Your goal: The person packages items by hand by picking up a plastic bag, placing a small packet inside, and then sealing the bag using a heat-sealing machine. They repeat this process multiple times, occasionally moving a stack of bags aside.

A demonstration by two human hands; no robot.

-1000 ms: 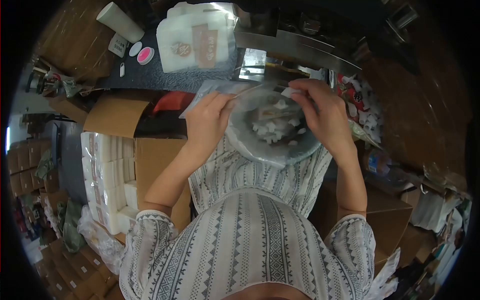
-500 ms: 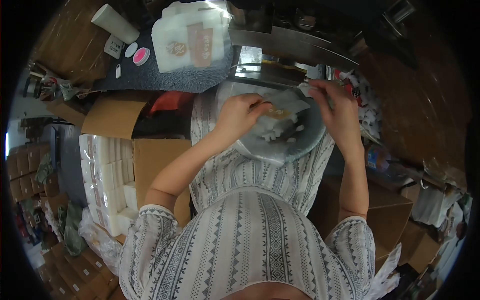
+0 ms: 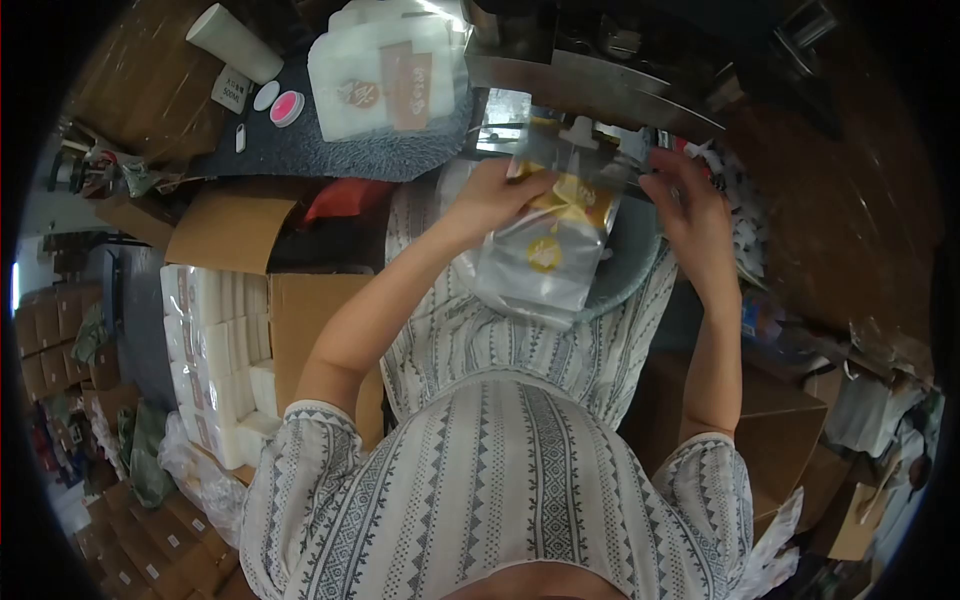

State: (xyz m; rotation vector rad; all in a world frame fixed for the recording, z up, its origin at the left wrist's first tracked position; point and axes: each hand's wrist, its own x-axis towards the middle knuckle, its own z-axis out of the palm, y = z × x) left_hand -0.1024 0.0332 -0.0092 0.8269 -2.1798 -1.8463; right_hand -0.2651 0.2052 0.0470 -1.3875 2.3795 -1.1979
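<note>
My left hand (image 3: 497, 201) pinches the left edge of a clear pouch (image 3: 550, 245) with yellow print. The pouch hangs over a basin (image 3: 633, 275) on my lap and hides most of what lies in it. My right hand (image 3: 692, 215) is to the right of the pouch, thumb and fingers apart, with nothing visible between them. A small pale spout-shaped piece (image 3: 578, 132) shows at the pouch's top edge. Behind the pouch stands a metal machine (image 3: 600, 82).
A stack of white printed pouches (image 3: 385, 80) lies on a grey fluffy cloth (image 3: 390, 158). Near it are a white cup (image 3: 235, 43) and a pink round tin (image 3: 287, 108). An open carton (image 3: 325, 320) with white packs (image 3: 215, 350) stands left; white scraps (image 3: 745, 225) lie right.
The printed pouch now stands upright over the basin, where a crumpled-looking clear film and white pieces showed before. My right hand has moved slightly right and its fingers have parted.
</note>
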